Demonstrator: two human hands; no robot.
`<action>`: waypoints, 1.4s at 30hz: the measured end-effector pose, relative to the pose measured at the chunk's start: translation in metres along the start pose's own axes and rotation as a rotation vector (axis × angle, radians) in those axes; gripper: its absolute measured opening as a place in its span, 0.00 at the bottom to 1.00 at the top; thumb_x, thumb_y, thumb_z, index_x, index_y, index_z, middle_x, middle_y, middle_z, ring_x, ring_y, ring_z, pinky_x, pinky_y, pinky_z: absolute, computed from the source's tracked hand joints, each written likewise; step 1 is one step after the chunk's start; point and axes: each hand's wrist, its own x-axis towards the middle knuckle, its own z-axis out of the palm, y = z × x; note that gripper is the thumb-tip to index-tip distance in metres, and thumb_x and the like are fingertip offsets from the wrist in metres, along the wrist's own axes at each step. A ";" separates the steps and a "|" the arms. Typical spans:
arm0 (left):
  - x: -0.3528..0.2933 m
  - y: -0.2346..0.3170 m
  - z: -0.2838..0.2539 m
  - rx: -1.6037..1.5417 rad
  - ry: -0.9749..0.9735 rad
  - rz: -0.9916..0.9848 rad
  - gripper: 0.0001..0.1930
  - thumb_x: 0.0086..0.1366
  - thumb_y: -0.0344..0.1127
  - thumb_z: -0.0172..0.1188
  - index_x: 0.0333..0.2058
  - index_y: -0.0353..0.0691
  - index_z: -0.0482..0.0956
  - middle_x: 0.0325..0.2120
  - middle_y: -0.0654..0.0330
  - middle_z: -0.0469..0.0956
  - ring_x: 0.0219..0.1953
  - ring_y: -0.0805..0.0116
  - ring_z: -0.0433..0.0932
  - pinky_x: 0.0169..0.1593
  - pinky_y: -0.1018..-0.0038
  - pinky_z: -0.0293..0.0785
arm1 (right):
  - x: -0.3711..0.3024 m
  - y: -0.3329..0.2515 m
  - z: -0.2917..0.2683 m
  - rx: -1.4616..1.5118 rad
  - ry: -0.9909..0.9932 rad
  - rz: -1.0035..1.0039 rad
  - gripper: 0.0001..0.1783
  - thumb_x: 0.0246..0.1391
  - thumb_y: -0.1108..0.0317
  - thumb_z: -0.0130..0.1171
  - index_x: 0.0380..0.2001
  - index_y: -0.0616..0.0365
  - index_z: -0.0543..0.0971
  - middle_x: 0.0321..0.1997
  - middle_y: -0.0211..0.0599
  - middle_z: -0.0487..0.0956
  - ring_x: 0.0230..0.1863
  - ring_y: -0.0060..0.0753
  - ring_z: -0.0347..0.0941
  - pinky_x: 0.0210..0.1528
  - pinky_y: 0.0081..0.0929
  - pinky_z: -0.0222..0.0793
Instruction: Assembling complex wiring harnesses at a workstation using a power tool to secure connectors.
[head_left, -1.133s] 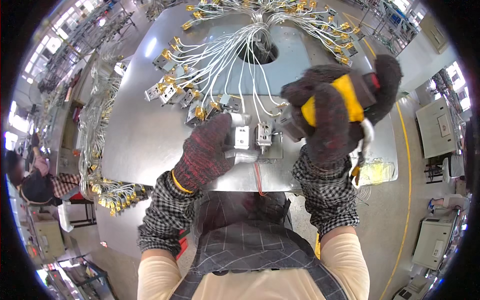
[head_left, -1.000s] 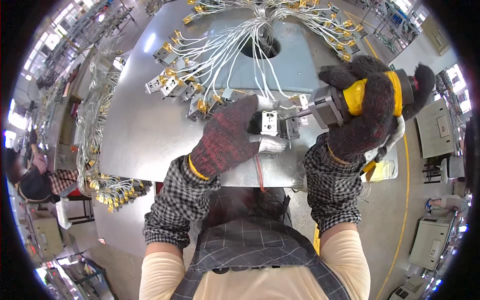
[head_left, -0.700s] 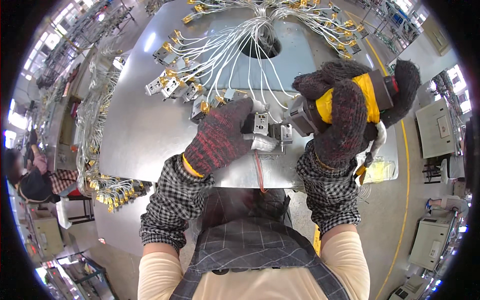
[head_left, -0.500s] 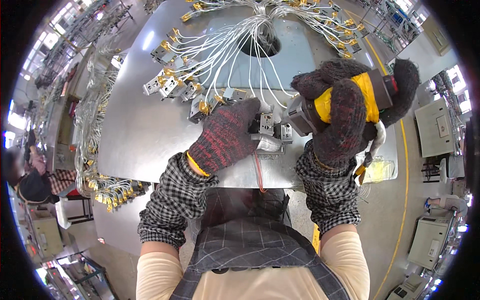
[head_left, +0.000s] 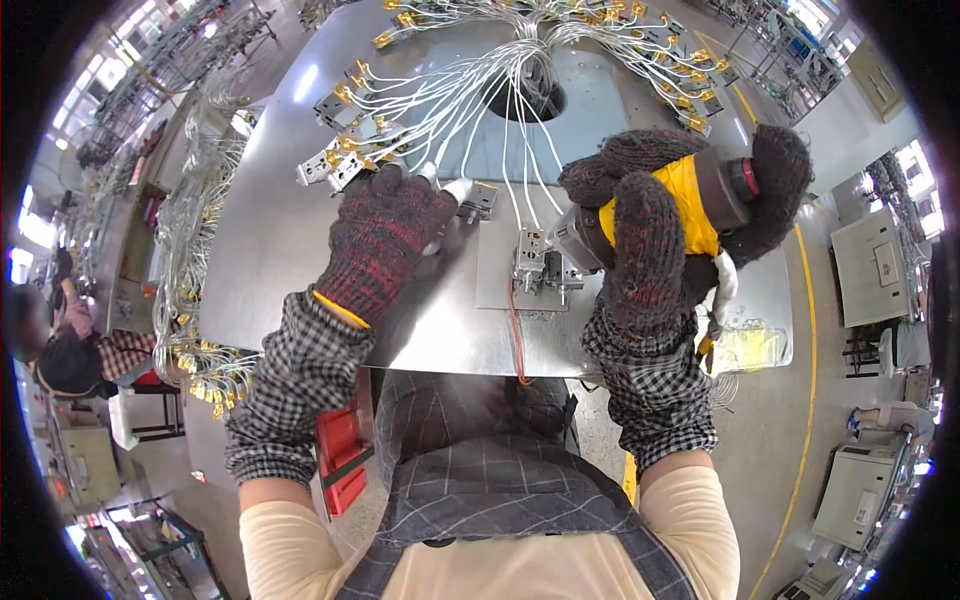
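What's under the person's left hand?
The metal table shows around the left hand, with metal blocks beside it; whatever lies directly beneath is covered and cannot be seen.

A worker's left hand (head_left: 385,235), in a dark red-and-black knitted glove with whitish fingertips, reaches over the slotted silver metal blocks (head_left: 352,170) at the edge of a fan of thin white wires (head_left: 500,70), its grip hidden from view. The right hand (head_left: 648,250), in a matching glove, wraps a dark power tool banded in yellow tape (head_left: 688,190), its nose beside a small upright silver metal fixture (head_left: 530,255) on a shiny metal table (head_left: 270,250). At far left, another person (head_left: 75,360) appears near a hanging bundle of white cables (head_left: 190,270).
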 end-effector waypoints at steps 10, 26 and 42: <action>0.002 -0.005 -0.028 -0.738 0.211 0.184 0.33 0.46 0.38 0.73 0.54 0.46 0.75 0.34 0.55 0.78 0.34 0.55 0.78 0.39 0.62 0.75 | 0.001 -0.028 0.009 0.079 0.134 0.244 0.34 0.63 0.66 0.54 0.67 0.57 0.52 0.46 0.52 0.77 0.39 0.43 0.80 0.48 0.43 0.79; 0.014 0.046 -0.012 -1.055 0.076 -0.111 0.33 0.46 0.47 0.77 0.52 0.46 0.79 0.39 0.58 0.82 0.39 0.66 0.83 0.44 0.71 0.78 | 0.017 -0.030 0.002 -0.012 0.228 0.022 0.41 0.55 0.69 0.60 0.66 0.49 0.51 0.35 0.50 0.79 0.32 0.42 0.80 0.32 0.48 0.83; 0.016 0.055 -0.028 -0.884 0.007 -0.084 0.29 0.50 0.50 0.71 0.48 0.42 0.78 0.35 0.54 0.82 0.38 0.57 0.83 0.41 0.66 0.78 | 0.012 -0.028 0.022 -0.062 0.201 0.096 0.43 0.54 0.71 0.62 0.67 0.47 0.50 0.36 0.49 0.77 0.29 0.40 0.79 0.32 0.39 0.82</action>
